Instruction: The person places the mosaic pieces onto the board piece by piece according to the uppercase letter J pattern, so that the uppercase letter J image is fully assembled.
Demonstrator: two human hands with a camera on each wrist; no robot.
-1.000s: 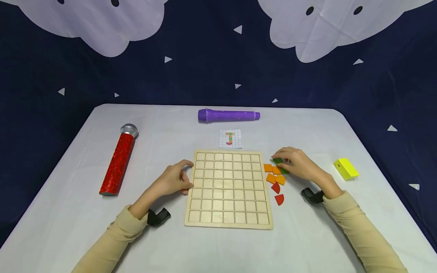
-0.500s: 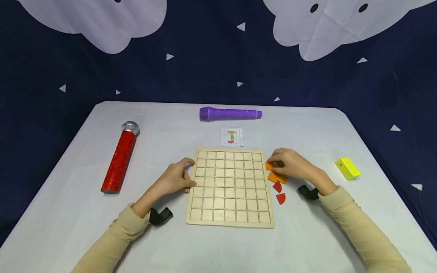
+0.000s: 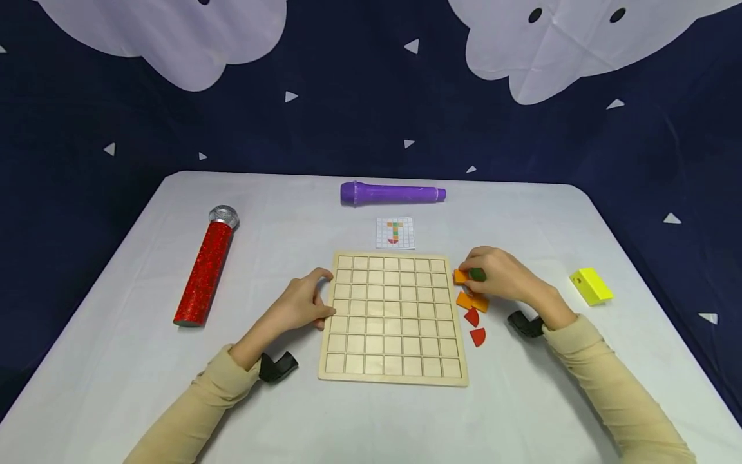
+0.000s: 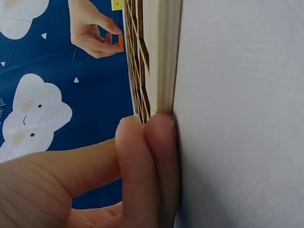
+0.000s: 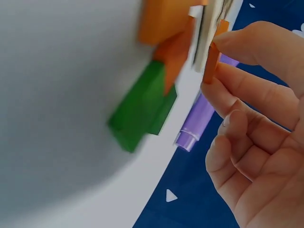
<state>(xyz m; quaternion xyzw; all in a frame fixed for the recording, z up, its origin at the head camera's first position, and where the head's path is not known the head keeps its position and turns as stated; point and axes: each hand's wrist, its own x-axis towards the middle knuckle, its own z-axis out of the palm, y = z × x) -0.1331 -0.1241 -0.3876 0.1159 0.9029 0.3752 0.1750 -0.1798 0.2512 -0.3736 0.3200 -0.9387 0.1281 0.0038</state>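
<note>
My right fingers (image 5: 259,45) pinch one orange tile (image 5: 212,62), just right of one grid board (image 3: 393,327), whose left edge my left fingers (image 4: 136,161), parted from the thumb, touch. Nearby: two green tiles (image 5: 140,102), two red quarter-circles (image 3: 478,337). A second ago my right fingers touched green.

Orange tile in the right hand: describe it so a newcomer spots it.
Find the pale gridded board, then the right hand just past its right edge. That hand pinches the orange tile; the other orange tiles lie loose nearby, only this one held.

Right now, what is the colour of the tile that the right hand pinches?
Orange; the tile shows best in the right wrist view.
</note>
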